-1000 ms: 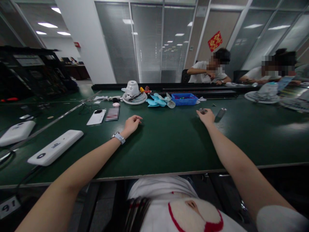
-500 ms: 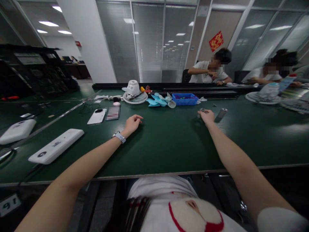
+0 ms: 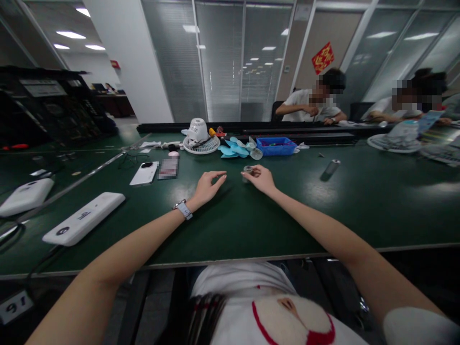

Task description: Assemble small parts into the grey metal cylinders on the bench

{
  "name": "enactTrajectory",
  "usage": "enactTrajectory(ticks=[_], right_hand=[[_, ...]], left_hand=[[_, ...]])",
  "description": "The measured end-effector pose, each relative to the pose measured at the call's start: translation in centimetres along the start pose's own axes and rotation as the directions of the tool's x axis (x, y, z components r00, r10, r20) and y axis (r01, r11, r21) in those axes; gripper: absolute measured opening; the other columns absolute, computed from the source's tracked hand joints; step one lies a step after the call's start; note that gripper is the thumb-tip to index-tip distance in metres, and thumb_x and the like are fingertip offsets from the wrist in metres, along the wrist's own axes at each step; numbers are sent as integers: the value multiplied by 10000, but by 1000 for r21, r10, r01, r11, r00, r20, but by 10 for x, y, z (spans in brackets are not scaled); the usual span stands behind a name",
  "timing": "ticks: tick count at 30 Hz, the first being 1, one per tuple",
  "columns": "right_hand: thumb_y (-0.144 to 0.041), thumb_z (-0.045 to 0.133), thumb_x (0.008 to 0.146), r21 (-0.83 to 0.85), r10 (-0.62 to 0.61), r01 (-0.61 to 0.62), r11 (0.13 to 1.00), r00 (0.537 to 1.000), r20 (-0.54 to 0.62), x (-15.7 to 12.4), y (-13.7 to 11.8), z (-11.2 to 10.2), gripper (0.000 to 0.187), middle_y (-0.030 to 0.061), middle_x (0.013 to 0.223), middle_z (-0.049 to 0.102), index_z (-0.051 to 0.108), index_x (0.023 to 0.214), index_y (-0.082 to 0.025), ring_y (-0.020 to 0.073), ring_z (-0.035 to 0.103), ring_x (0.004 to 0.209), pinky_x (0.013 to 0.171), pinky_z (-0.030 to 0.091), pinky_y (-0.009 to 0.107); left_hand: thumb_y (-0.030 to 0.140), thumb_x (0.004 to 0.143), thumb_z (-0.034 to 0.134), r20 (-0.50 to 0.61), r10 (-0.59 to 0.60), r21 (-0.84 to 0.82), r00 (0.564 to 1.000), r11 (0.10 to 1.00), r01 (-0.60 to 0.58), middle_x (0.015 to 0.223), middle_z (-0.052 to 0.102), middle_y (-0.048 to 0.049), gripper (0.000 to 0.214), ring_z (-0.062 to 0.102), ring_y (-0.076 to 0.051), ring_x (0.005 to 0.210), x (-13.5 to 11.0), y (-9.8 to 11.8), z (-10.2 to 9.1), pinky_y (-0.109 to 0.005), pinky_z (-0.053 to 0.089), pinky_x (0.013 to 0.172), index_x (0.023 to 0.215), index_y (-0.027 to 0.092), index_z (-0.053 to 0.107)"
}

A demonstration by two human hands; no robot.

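Just right of the table's middle, my right hand (image 3: 261,179) is closed around a small grey round-topped piece (image 3: 247,169); its exact kind is hard to make out. My left hand (image 3: 210,186), with a watch (image 3: 183,209) on its wrist, is a short way to the left of that piece. Its thumb and fingers are apart, pointing toward the piece, and nothing is between them. Farther right, a grey metal cylinder (image 3: 332,166) stands on the green table (image 3: 230,225), apart from both hands.
Behind my hands are light-blue fan blades (image 3: 233,148), a blue basket (image 3: 276,146) with small items, and a white fan part (image 3: 197,132). At left lie a white phone (image 3: 144,173) and a long white device (image 3: 84,218). Two people sit across at right.
My right hand has brought the small grey piece leftward from beside the metal cylinder to the middle. My left hand has shifted right, toward it, and its fingers have spread.
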State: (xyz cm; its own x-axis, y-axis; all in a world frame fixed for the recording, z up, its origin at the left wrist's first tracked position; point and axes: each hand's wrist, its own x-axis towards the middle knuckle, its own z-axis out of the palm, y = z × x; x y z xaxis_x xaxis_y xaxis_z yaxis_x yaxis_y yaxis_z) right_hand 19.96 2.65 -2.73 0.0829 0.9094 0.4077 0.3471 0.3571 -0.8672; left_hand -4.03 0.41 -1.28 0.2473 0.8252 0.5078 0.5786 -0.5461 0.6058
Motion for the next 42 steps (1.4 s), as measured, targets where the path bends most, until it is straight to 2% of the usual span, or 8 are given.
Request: enactTrajectory(ticks=[5,10,16,24,30,33,36,42], right_hand=[[-353,788,721,39,-71,64,997,979,190,-37,-22,44,292,41,879,746,627,914,-205,186,721,796,750,576,326],[-406,769,741,-20,-89,95,995,975,205,-43,-23,41,304,24,853,732,609,914,-215,181,710,764,712,566,315],[-415,764,749,-24,-132,140,990,969,211,-44,-24,41,316,25,865,733,591,932,-225,186,711,775,727,567,325],[-458,794,717,-13,-95,99,995,974,205,-45,-23,41,375,44,915,749,611,939,-219,196,718,808,745,569,337],[-446,795,716,35,-80,75,997,978,191,-40,-18,41,389,60,954,752,633,975,-205,188,718,844,774,568,331],[-447,779,728,21,-62,61,998,996,62,-19,-10,19,384,80,980,748,636,977,-192,193,713,882,801,561,333],[-451,759,742,-110,-41,21,994,983,-182,11,10,-29,392,103,1002,740,629,990,-177,208,707,889,809,547,344],[-408,690,803,-420,82,-389,820,806,-586,37,60,-134,374,169,1041,714,631,1087,-172,298,667,979,878,486,433]], left_hand=[[387,942,534,26,125,-3,992,992,-125,1074,738,-60,312,594,-224,1072,-4,12,3,-381,478,967,1129,248,741],[389,883,639,10,87,43,996,995,-88,1072,710,-69,240,621,-222,1063,1,14,0,-369,501,927,1040,272,777],[289,865,668,0,223,94,975,970,-222,968,750,-38,137,652,-216,964,4,27,-3,-385,495,889,959,267,764],[269,824,704,-208,141,-93,968,982,-162,878,760,-18,146,725,-187,860,10,19,-8,-327,520,836,905,212,598],[284,775,730,101,19,-119,995,993,-6,830,773,-21,273,737,-223,894,5,-14,-5,-371,526,868,999,223,585],[365,773,736,187,-25,-149,982,987,53,912,781,-40,408,729,-231,952,3,-22,-3,-380,523,901,1127,229,585],[441,812,690,155,-113,-163,982,977,138,1012,772,-75,453,719,-236,984,5,-29,-3,-374,524,895,1194,223,585],[400,896,554,-92,-392,-264,915,896,357,941,764,-106,315,729,-225,917,17,-52,-6,-330,534,797,1107,172,605]])
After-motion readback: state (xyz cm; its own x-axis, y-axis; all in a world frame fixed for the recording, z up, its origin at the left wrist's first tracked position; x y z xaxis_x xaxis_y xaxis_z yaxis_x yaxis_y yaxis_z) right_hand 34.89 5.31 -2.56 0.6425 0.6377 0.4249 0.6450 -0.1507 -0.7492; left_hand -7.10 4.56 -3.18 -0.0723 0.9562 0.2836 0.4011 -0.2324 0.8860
